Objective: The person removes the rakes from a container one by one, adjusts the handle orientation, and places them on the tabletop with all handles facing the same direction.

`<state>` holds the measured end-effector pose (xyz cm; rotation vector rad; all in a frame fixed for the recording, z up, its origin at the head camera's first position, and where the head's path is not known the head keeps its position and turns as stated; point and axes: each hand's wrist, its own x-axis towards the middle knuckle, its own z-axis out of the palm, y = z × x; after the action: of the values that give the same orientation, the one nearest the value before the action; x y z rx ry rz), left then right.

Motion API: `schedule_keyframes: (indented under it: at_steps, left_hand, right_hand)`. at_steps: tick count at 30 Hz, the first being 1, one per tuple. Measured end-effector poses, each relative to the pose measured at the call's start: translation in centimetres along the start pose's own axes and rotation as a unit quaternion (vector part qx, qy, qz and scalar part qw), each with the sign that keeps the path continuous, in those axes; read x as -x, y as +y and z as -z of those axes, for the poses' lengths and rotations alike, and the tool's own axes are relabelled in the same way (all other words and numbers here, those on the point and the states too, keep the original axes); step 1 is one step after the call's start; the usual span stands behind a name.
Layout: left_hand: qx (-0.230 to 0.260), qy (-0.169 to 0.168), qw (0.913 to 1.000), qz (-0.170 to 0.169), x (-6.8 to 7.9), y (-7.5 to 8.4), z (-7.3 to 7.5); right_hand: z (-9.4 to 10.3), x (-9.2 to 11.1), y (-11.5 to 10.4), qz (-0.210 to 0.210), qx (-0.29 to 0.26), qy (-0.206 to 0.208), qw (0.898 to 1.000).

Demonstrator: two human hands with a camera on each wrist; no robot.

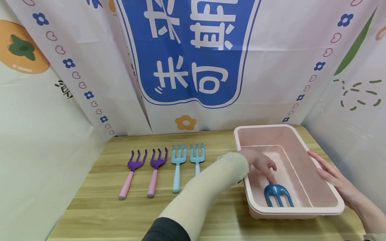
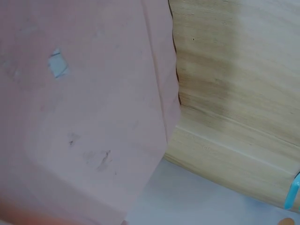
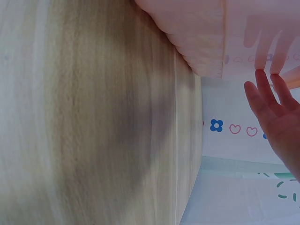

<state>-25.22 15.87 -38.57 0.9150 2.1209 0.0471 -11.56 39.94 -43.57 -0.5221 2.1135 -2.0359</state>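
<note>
A pink plastic bin (image 1: 301, 210) stands at the right of the table. My left hand (image 1: 261, 164) reaches down inside it and holds a blue three-pronged garden fork (image 1: 275, 190) near its neck. The fork's prongs point toward me, and most of its handle is hidden by the hand. With straight fingers, my right hand (image 1: 339, 180) touches the bin's right side near the rim. In the right wrist view, the fingertips of that right hand (image 3: 279, 115) meet the bin's outer wall (image 3: 197, 33). The left wrist view shows mostly the bin's pink wall (image 2: 98, 108).
Left of the bin, two purple hand rakes (image 1: 135, 164) (image 1: 158, 163) with pink handles lie in a row with two light blue ones (image 1: 179, 159) (image 1: 197, 157). My left forearm crosses in front of the wooden table (image 1: 99, 214). Printed cloth (image 1: 271, 67) encloses the back and sides.
</note>
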Motion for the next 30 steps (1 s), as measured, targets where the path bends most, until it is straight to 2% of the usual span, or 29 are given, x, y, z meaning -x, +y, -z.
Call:
schedule_keyframes:
  at_steps: [6,9,13,17,20,22,26,30]
  left_hand:
    - [-0.048,0.009,0.9986,0.021,0.2,0.1,0.0]
    - [-0.066,0.005,0.9963,0.056,0.4,0.3,0.1]
    - [-0.042,-0.005,0.9910,0.127,0.9,0.6,0.2]
    - [-0.051,-0.009,0.9847,0.167,1.2,0.9,0.3]
    - [-0.058,-0.012,0.9825,0.177,1.4,1.1,0.3]
    - [-0.046,-0.009,0.9824,0.181,1.7,1.2,0.4]
    - [-0.011,0.011,0.9768,0.213,2.7,1.6,0.3]
    - [0.038,0.050,0.9641,0.258,4.1,2.2,0.0]
  right_hand:
    - [-0.1,0.1,0.0,-0.002,0.007,0.005,1.000]
    - [-0.1,0.1,-0.1,0.004,0.011,0.006,1.000]
    - [-0.1,0.1,-0.1,0.008,0.024,0.011,1.000]
    - [-0.1,0.0,0.0,0.015,0.026,0.009,0.999]
    - [0.0,0.0,0.2,0.022,0.016,0.005,1.000]
    - [0.1,0.0,0.2,0.026,0.012,0.002,1.000]
    - [0.2,0.0,0.3,0.031,0.008,-0.003,0.999]
    - [0.1,-0.1,0.2,0.034,0.001,-0.004,0.999]
